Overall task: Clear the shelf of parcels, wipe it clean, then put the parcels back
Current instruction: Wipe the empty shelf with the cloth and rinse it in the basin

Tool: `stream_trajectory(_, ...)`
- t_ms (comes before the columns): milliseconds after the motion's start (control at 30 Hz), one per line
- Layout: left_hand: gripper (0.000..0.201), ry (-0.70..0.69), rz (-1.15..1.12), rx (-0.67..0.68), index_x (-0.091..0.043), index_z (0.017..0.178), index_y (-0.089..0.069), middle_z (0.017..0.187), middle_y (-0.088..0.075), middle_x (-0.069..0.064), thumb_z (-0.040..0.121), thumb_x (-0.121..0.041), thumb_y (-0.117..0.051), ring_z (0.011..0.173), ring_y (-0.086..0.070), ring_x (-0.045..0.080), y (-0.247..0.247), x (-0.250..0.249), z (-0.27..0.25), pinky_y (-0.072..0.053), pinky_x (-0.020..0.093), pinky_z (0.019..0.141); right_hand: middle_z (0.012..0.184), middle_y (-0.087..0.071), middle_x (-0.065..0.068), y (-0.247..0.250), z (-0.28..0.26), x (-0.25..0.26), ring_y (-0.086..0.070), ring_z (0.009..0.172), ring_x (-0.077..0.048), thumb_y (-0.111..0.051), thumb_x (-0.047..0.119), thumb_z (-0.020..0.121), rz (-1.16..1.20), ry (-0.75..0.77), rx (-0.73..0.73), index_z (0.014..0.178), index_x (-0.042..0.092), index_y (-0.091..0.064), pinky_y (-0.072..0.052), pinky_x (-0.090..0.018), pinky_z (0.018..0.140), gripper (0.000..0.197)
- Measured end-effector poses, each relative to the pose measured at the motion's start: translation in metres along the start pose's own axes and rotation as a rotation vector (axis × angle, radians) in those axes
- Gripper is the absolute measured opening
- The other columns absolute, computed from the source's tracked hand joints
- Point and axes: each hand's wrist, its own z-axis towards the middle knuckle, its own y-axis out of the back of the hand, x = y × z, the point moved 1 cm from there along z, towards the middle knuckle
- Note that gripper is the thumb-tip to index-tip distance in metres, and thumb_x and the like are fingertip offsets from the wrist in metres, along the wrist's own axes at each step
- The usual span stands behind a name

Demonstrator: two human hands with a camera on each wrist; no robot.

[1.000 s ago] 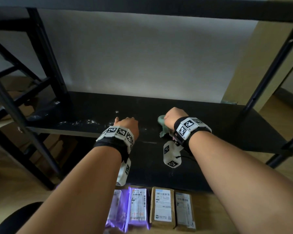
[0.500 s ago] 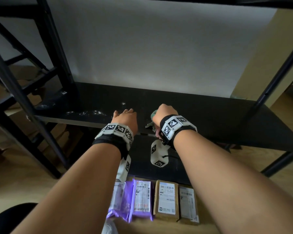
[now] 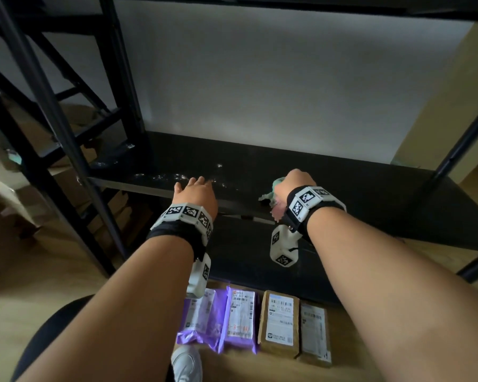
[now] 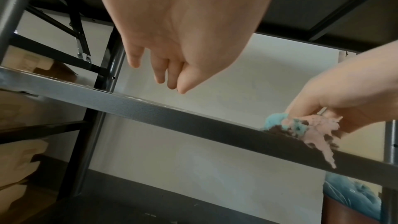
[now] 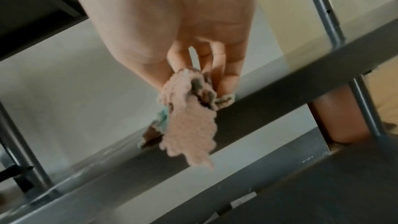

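Shelf (image 3: 342, 183) long axis left-right

We see shelf (image 3: 342, 186), centre frame: dark matt board, pale dusty specks on its left part, front edge grey speckled metal. Frame posts (image 3: 53, 128), left of frame: smooth black metal, slight sheen. We note cloth (image 5: 189, 125) in right hand (image 3: 294, 183): fuzzy knit fabric, pink and teal. Bottom of frame: two purple parcels (image 3: 218, 318) glossy plastic film; two brown parcels (image 3: 295, 326) matt cardboard, paper labels. Floor (image 3: 25, 285) smooth wood.
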Motion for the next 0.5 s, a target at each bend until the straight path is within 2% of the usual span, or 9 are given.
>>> stream_trajectory(100, 0.066, 0.034, -0.016, -0.002, -0.016, 0.151, -0.025, 0.16, -0.015, 0.0, 0.091, -0.017, -0.053, 0.149, -0.008, 0.019, -0.002, 0.001, -0.002, -0.004, 0.05, 0.12, 0.11, -0.063, -0.012, -0.004, -0.002, 0.002, -0.065, 0.093, -0.03, -0.054, 0.029, 0.089, -0.025, -0.024, 0.025, 0.109, 0.006, -0.063, -0.05, -0.033, 0.071, 0.032)
stream_trajectory(167, 0.067, 0.035, -0.031, -0.008, -0.016, 0.151, -0.024, 0.16, -0.013, 0.0, 0.092, -0.017, -0.054, 0.149, -0.007, 0.019, -0.002, 0.002, 0.001, -0.004, 0.049, 0.12, 0.114, -0.061, -0.012, -0.008, -0.004, 0.008, -0.065, 0.096, -0.031, -0.054, 0.03, 0.088, -0.02, -0.02, 0.03, 0.112, 0.007, -0.063, -0.051, -0.033, 0.072, 0.034)
stream_trajectory(267, 0.063, 0.027, -0.044, -0.036, -0.015, 0.15, -0.028, 0.16, -0.016, 0.001, 0.092, -0.016, -0.053, 0.149, -0.01, 0.019, -0.003, 0.007, 0.007, -0.006, 0.049, 0.121, 0.115, -0.061, -0.012, -0.015, -0.004, 0.018, -0.065, 0.096, -0.03, -0.055, 0.028, 0.088, -0.023, 0.01, 0.039, 0.111, 0.006, -0.063, -0.049, -0.032, 0.07, 0.033)
stream_trajectory(400, 0.054, 0.051, -0.091, -0.132, -0.014, 0.143, -0.039, 0.152, -0.032, 0.001, 0.09, -0.014, -0.051, 0.145, -0.021, 0.019, -0.008, 0.018, 0.014, -0.012, 0.046, 0.121, 0.11, -0.064, -0.012, -0.027, -0.004, 0.042, -0.066, 0.09, -0.028, -0.053, 0.022, 0.089, -0.012, 0.115, 0.061, 0.106, 0.004, -0.065, -0.047, -0.03, 0.066, 0.028)
stream_trajectory(500, 0.054, 0.069, -0.115, -0.191, -0.014, 0.141, -0.04, 0.151, -0.035, 0.002, 0.09, -0.014, -0.054, 0.145, -0.023, 0.02, -0.008, 0.029, 0.02, -0.014, 0.045, 0.121, 0.101, -0.067, -0.009, -0.037, -0.003, 0.066, -0.065, 0.082, -0.024, -0.055, 0.021, 0.089, -0.023, 0.184, 0.099, 0.104, 0.005, -0.066, -0.049, -0.029, 0.066, 0.024)
